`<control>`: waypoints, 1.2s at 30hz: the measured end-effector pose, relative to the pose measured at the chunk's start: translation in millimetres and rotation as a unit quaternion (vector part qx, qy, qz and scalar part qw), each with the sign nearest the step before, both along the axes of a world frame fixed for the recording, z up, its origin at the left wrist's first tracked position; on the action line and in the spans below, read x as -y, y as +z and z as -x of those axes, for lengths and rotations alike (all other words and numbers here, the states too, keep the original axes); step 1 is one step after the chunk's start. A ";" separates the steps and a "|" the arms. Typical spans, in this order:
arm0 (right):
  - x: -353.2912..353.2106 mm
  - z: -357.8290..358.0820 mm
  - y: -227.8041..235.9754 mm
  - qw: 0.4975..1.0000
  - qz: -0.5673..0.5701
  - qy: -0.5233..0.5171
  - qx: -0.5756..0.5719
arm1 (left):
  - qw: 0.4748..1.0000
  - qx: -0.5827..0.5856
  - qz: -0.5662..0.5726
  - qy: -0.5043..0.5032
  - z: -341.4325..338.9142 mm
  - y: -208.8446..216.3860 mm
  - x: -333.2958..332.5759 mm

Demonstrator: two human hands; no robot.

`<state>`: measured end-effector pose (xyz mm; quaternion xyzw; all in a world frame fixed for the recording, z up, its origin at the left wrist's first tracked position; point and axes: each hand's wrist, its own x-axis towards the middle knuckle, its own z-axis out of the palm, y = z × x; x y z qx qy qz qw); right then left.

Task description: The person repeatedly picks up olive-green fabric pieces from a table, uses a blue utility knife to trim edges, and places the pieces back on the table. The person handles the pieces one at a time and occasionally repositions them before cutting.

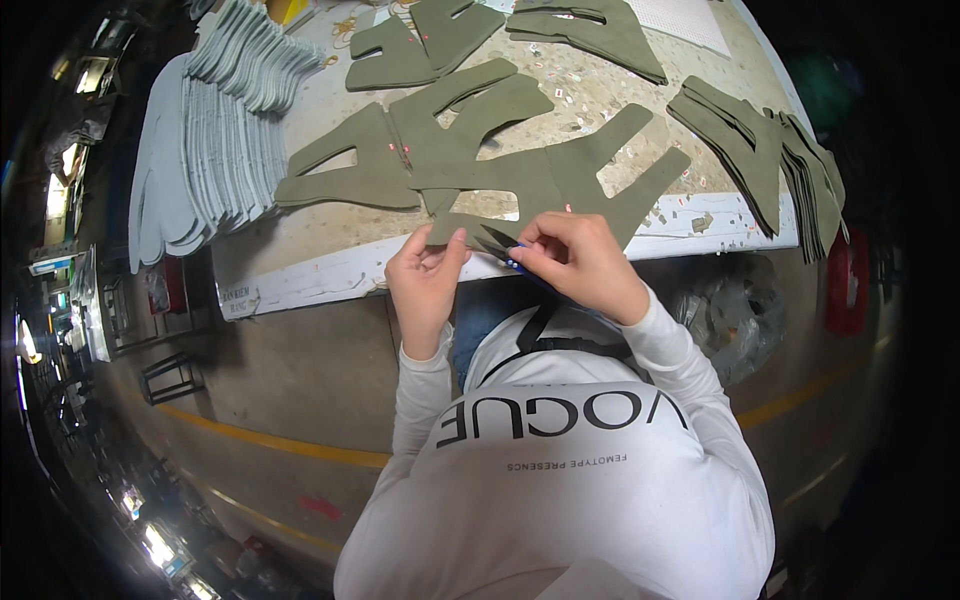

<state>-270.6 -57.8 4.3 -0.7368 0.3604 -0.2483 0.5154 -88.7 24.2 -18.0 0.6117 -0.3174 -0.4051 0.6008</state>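
Note:
My left hand (428,278) is closed, thumb and fingers at the near end of an olive-green cut fabric piece (510,176) with cut-out openings. This piece lies across the table's front edge, partly over other olive pieces (352,160). In my right hand (578,258) is a pair of small thread snips (497,243) with dark blades and a blue handle. Their blades point left, apart at the tips, close to the fabric end by my left hand. My right fingers hide most of the handle.
A tall stack of light grey cut pieces (210,150) stands at the table's left. More olive pieces lie at the back (590,30) and right (735,140), some overhanging the edge (812,190). Small scraps dot the table top (570,110). A clear plastic bag (735,325) sits below, right.

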 end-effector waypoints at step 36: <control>3.4 11.3 24.5 0.996 0.030 -0.067 -0.047 | 0.974 0.226 0.008 -0.009 3.0 3.1 3.4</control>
